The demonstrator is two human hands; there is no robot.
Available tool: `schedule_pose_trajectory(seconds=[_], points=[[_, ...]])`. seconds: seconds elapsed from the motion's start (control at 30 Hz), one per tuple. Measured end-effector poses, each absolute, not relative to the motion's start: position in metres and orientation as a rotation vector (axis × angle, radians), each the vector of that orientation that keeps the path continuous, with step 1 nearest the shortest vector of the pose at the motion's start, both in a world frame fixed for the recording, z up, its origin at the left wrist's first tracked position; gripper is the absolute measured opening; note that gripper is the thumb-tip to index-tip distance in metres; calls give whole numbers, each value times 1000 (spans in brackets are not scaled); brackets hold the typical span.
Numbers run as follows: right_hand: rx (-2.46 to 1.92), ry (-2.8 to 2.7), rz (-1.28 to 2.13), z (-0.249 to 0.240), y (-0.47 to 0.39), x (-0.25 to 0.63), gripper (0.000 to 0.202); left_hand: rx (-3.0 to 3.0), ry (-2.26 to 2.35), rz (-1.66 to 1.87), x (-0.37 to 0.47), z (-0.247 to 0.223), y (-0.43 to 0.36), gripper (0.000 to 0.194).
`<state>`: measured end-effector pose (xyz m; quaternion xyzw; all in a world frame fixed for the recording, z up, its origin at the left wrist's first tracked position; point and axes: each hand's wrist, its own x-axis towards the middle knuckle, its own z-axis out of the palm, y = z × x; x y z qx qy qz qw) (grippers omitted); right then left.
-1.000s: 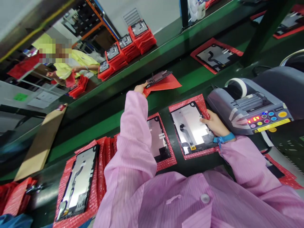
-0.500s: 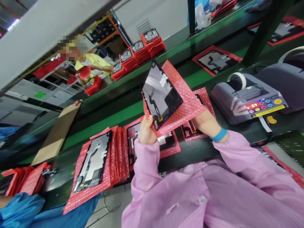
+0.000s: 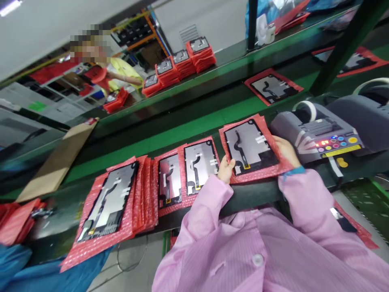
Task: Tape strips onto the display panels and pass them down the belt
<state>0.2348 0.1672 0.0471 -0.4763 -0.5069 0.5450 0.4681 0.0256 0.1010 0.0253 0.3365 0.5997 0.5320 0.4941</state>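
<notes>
A flat tablet screen panel [image 3: 247, 140], grey with black edges and a dark ribbon cable, lies on a red bubble-wrap bag [image 3: 275, 129]. My left hand [image 3: 225, 169] pinches the bag's lower left edge, thumb on top. My right hand [image 3: 287, 151] grips the right edge, its fingers partly hidden by the bag. The held stack is low over the bench front, over or on another bag at its left edge. Left of it, two similar panels lie on red bubble wrap, one screen panel [image 3: 200, 162] being nearest and another [image 3: 169, 178] farther left.
A tape dispenser [image 3: 322, 125] stands close to my right hand. At left lies a pile of bubble-wrapped panels [image 3: 114, 198], with a cardboard strip [image 3: 60, 162] behind. A green conveyor [image 3: 152, 140] runs beyond the bench. Across it, a person in yellow [image 3: 124, 73] handles red bags.
The held panel and bag have come down and to the right, from a tilted raised pose to nearly flat at the bench. Both hands moved with them.
</notes>
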Motion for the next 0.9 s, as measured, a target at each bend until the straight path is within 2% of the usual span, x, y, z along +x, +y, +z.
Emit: schedule_pose_trajectory(seconds=[0.1, 0.2, 0.33, 0.43, 0.5, 0.63, 0.77, 0.9], points=[[-1360, -1344, 1147, 51, 140, 245, 50, 1188, 1777, 1112, 30, 28, 89, 29], [-1528, -1743, 706, 80, 99, 255, 54, 1551, 2048, 1037, 26, 40, 67, 31], [-1257, -2140, 431, 136, 76, 236, 32, 1822, 2331, 1008, -14, 51, 39, 29], [-904, -2396, 388, 154, 102, 179, 27, 1846, 2535, 753, -57, 47, 37, 32], [-659, -2575, 419, 145, 135, 125, 28, 1845, 2567, 513, -79, 42, 44, 34], [-361, -2809, 503, 92, 207, 23, 31, 1877, 2492, 207, -99, 33, 59, 44], [-187, -2892, 657, 51, 244, -23, 26, 1953, 2426, 261, -103, 31, 62, 47], [-107, -2856, 769, 44, 248, -27, 24, 1967, 2387, 293, -104, 32, 61, 48]])
